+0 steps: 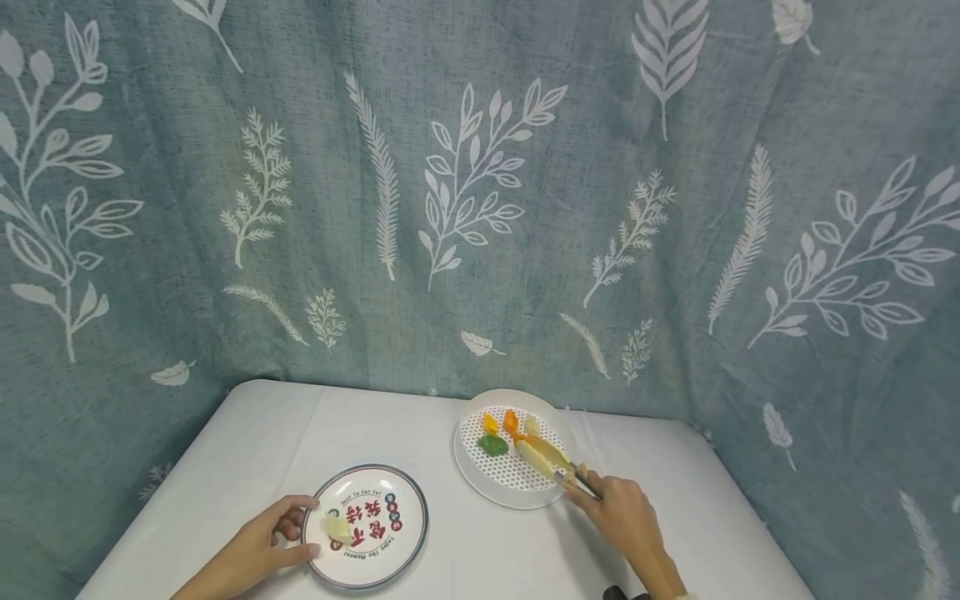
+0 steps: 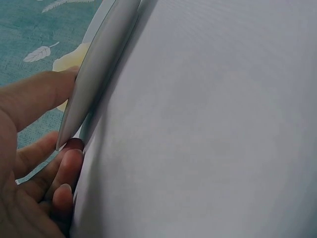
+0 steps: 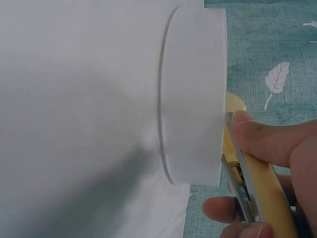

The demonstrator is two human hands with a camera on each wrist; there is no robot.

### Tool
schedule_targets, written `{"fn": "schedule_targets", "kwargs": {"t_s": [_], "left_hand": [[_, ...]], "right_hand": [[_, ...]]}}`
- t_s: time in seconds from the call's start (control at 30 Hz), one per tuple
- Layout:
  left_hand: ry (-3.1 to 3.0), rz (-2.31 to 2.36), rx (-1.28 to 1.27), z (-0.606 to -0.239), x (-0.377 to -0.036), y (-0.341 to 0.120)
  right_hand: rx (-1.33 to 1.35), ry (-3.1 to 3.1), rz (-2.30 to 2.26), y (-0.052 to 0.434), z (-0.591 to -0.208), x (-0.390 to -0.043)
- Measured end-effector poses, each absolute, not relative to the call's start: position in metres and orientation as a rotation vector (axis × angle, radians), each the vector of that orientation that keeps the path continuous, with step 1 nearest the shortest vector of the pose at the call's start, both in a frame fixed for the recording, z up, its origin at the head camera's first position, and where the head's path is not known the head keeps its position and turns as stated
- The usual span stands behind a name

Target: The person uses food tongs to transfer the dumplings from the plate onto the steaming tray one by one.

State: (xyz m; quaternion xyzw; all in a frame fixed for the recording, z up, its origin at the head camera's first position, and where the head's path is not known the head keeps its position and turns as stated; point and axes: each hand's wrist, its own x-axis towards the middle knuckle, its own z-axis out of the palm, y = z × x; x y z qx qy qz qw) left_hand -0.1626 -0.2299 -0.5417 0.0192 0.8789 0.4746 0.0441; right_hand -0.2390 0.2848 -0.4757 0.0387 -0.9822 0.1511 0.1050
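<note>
My left hand [image 1: 273, 533] grips the left rim of a white plate [image 1: 405, 533] printed with red characters and a dark blue edge. A pale yellow piece [image 1: 339, 528] lies on the plate near those fingers. In the left wrist view the plate's side [image 2: 101, 69] sits between thumb and fingers. My right hand [image 1: 622, 512] holds tongs [image 1: 543, 457] with pale yellow ends over a round white colander [image 1: 510, 500]. The tips of the tongs are right at an orange piece [image 1: 511, 421]; the right wrist view hides them behind the colander wall [image 3: 193, 99].
Beside the tongs in the colander are a yellow piece [image 1: 490, 424], a green leaf-like piece [image 1: 492, 445] and a pale piece [image 1: 532, 424]. A white cloth covers the table [image 1: 390, 433]. Green leaf-patterned curtains [image 1: 480, 208] hang behind it and at both sides.
</note>
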Motion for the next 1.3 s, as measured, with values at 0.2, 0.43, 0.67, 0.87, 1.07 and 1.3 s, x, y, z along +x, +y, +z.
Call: {"fn": "schedule_targets", "kwargs": {"t_s": [0.2, 0.43, 0.67, 0.87, 1.07, 1.3], "left_hand": [[2.691, 1.425, 0.001, -0.544, -0.166, -0.229], [2.690, 1.439, 0.062, -0.546, -0.166, -0.231], [2.684, 1.458, 0.095, -0.545, -0.165, -0.232], [2.673, 1.472, 0.094, -0.545, -0.164, -0.233], [2.697, 1.457, 0.101, -0.544, -0.163, -0.233], [2.693, 1.436, 0.098, -0.544, -0.164, -0.233]], "right_hand": [[0.144, -2.908, 0.393, 0.283, -0.471, -0.246], [0.123, -2.921, 0.375, 0.280, -0.472, -0.250], [0.106, -2.919, 0.387, 0.280, -0.472, -0.250], [0.089, -2.938, 0.435, 0.282, -0.474, -0.249], [0.088, -2.913, 0.512, 0.277, -0.473, -0.243], [0.171, -2.874, 0.536, 0.261, -0.471, -0.231]]}}
